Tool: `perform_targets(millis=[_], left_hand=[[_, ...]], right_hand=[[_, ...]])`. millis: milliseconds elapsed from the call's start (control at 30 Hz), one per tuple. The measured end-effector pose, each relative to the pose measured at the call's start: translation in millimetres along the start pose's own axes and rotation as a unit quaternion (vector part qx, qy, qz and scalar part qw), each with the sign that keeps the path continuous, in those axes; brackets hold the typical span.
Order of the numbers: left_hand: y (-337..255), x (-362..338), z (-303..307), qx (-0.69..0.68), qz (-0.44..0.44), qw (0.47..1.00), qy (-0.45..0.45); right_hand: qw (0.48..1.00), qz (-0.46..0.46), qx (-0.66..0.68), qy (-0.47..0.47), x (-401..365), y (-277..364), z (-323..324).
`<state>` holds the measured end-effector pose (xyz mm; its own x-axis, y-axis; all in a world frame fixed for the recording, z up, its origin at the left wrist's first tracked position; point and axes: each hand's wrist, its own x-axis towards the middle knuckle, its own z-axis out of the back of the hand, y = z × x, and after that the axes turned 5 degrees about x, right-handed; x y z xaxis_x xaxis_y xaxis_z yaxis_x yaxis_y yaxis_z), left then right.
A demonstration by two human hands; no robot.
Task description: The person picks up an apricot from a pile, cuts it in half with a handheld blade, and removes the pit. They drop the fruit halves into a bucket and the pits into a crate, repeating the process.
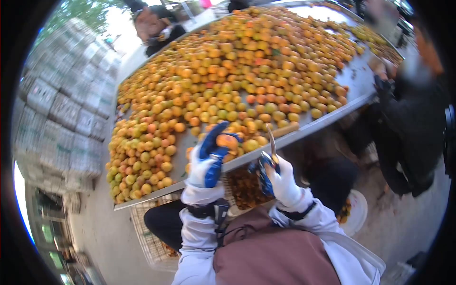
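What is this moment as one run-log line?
left hand: holds single fruit | right hand: holds knife | metal table: carries fruit pile

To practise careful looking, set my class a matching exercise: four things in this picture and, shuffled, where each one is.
1 held fruit
2 knife
3 stacked crates
4 white bowl

A in the right hand, in its grip
B low, at the person's right side
C in the left hand
D left of the fruit table

Pairs: 1-C, 2-A, 3-D, 4-B
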<state>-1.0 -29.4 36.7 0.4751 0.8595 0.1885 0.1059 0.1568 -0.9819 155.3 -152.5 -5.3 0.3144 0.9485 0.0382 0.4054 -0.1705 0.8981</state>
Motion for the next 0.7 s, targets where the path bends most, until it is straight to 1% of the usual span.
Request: perform_targets(millis=[33, 67, 100, 133, 167, 200, 233, 267, 300, 333, 367, 400, 433, 467, 533, 600, 633, 667, 700], left_hand=[[-5.5, 4.1, -6.1, -0.017, 0.017, 0.999, -0.036], [-5.4, 7.2, -9.4, -0.067, 0.038, 0.994, -0.083], [-7.8, 8.2, -14.0, -0.095, 0.019, 0.992, -0.086], [-32.8, 10.4, -37.8, -0.116, 0.0, 0.993, -0.011], [-45.7, 8.1, -54.8, -0.074, -0.002, 0.997, 0.009], [-55.1, 5.0, -72.6, -0.032, -0.009, 0.999, 0.027], [-64.8, 0.0, -95.1, -0.02, -0.028, 0.997, 0.074], [-73.9, -6.4, -119.3, -0.006, -0.051, 0.992, 0.118], [-85.1, -5.0, -141.2, 0.055, -0.062, 0.972, 0.219], [-92.0, -6.0, -163.1, 0.12, -0.073, 0.939, 0.313], [-84.0, -20.9, -193.2, 0.098, -0.048, 0.937, 0.332], [-81.8, -28.8, -214.6, 0.137, -0.123, 0.905, 0.383], [-71.2, -48.5, -230.4, 0.196, -0.284, 0.889, 0.3], [-65.8, -45.1, -236.7, 0.202, -0.239, 0.873, 0.373], [-65.2, -37.3, -227.9, 0.17, -0.179, 0.897, 0.367], [-78.4, -26.7, -204.8, 0.254, -0.222, 0.877, 0.342], [-74.2, -17.6, -184.9, 0.317, -0.235, 0.872, 0.291], [-80.1, 1.9, -164.8, 0.209, -0.19, 0.92, 0.272], [-76.4, 15.6, -143.0, 0.185, -0.134, 0.95, 0.211]], right_hand=[[0.99, -0.045, 0.113, -0.073, 2.9, -0.2, 2.4], [0.977, -0.047, 0.151, -0.145, 13.2, 4.7, -2.2], [0.958, -0.05, 0.237, -0.156, 22.8, 2.0, 4.8], [0.937, -0.062, 0.25, -0.237, 37.2, -1.9, 9.6], [0.942, -0.031, 0.222, -0.249, 44.1, -19.3, 11.8], [0.943, -0.045, 0.204, -0.258, 49.5, -30.5, 9.8], [0.946, -0.066, 0.197, -0.249, 50.7, -30.6, 5.6], [0.931, 0.122, 0.222, -0.262, 60.9, -59.6, -6.4], [0.929, 0.129, 0.223, -0.265, 57.6, -56.7, -4.6], [0.942, 0.068, 0.205, -0.258, 54.2, -50.2, -4.0], [0.951, 0.005, 0.187, -0.245, 51.4, -43.0, -5.7], [0.958, -0.059, 0.168, -0.226, 50.0, -38.7, -9.4], [0.958, -0.035, 0.171, -0.229, 52.4, -50.6, -6.5], [0.957, -0.049, 0.178, -0.223, 47.8, -41.2, -4.2], [0.939, -0.067, 0.212, -0.263, 42.7, -24.4, 1.2], [0.932, -0.062, 0.174, -0.31, 45.4, -31.8, 10.2], [0.935, -0.062, 0.181, -0.299, 46.0, -32.4, 15.1], [0.924, 0.007, 0.226, -0.308, 44.1, -31.2, 23.7], [0.906, 0.074, 0.27, -0.318, 42.8, -29.0, 33.4]])
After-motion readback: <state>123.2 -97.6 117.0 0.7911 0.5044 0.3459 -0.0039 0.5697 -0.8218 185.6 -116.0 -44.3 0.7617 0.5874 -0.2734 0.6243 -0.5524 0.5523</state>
